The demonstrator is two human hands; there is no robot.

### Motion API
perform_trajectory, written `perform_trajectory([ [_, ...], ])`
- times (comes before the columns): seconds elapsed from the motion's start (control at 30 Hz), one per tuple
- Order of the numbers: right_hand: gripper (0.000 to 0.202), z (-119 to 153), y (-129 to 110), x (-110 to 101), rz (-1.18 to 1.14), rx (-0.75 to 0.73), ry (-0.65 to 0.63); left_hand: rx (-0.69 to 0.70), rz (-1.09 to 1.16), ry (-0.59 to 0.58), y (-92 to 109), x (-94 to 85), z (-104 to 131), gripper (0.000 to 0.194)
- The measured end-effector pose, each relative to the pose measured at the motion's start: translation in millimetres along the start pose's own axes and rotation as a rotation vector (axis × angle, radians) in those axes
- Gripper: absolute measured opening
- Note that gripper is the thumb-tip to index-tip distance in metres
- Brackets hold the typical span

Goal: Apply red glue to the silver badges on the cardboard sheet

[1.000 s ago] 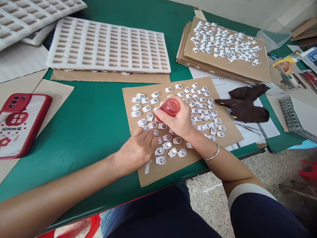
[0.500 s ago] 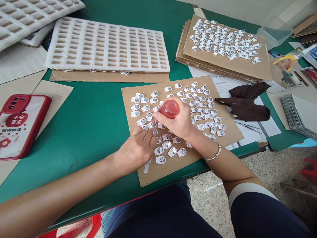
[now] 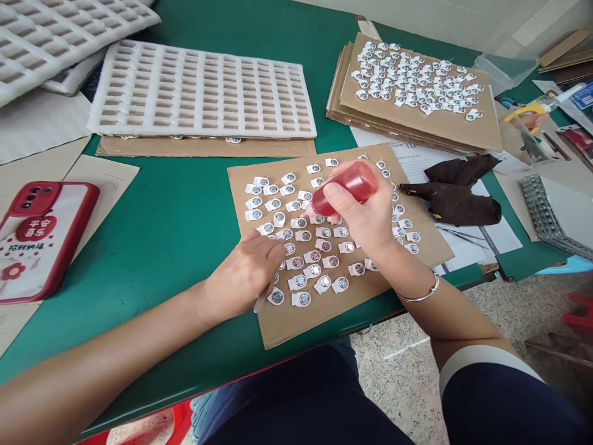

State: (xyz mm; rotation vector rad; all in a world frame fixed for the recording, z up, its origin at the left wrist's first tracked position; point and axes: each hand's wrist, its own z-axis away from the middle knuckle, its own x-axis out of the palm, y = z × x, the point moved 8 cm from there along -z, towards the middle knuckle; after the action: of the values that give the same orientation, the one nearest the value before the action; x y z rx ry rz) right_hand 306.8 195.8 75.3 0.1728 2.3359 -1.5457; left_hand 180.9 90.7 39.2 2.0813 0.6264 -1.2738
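Observation:
My right hand (image 3: 370, 213) is wrapped round a red translucent squeeze bottle (image 3: 345, 187). The bottle lies tilted, its pale nozzle (image 3: 304, 216) pointing down and left over small white tags with round silvery centres (image 3: 303, 235). My left hand (image 3: 248, 272) is closed near the left edge of the cardboard sheet (image 3: 296, 324) that bears those tags. From beneath its palm juts the flat, pale end of a slim tool (image 3: 260, 301); the tool's other end is hidden by the fingers. Several tags lie close to the left fingertips.
Behind the sheet lies a white foam grid tray (image 3: 199, 93) on cardboard. A cardboard stack (image 3: 345, 102) at back right carries more tags. A dark brown cloth item (image 3: 463, 198) and tweezers (image 3: 466, 237) lie to the right, a red-cased phone (image 3: 49, 241) to the left.
My right hand has moved right and tipped the bottle over from near upright, so its nozzle now shows. My left hand has shifted slightly left, and its tool has turned.

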Motion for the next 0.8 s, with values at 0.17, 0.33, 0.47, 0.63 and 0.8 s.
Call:
perform_trajectory([
  [0.17, 0.034, 20.6, 11.1, 2.1, -0.022, 0.077, -0.059, -0.052, 0.128, -0.006, -9.6, -5.1, -0.5, 0.016],
  [0.33, 0.023, 35.3, 21.9, 4.8, 0.01, 0.052, -0.006, -0.057, 0.113, -0.007, -8.4, -1.5, 0.5, 0.017],
  [0.47, 0.022, 33.7, 21.1, 7.8, -0.005, 0.039, -0.014, -0.05, 0.091, -0.002, -7.6, -0.5, 2.2, 0.016],
  [0.63, 0.023, 32.5, 22.0, 9.8, 0.022, 0.046, -0.03, -0.043, 0.094, -0.007, -7.4, -0.5, 2.4, 0.016],
  [0.8, 0.025, 33.0, 24.3, 12.0, 0.008, 0.046, -0.049, -0.034, 0.102, -0.004, -7.1, 1.1, 3.4, 0.018],
])
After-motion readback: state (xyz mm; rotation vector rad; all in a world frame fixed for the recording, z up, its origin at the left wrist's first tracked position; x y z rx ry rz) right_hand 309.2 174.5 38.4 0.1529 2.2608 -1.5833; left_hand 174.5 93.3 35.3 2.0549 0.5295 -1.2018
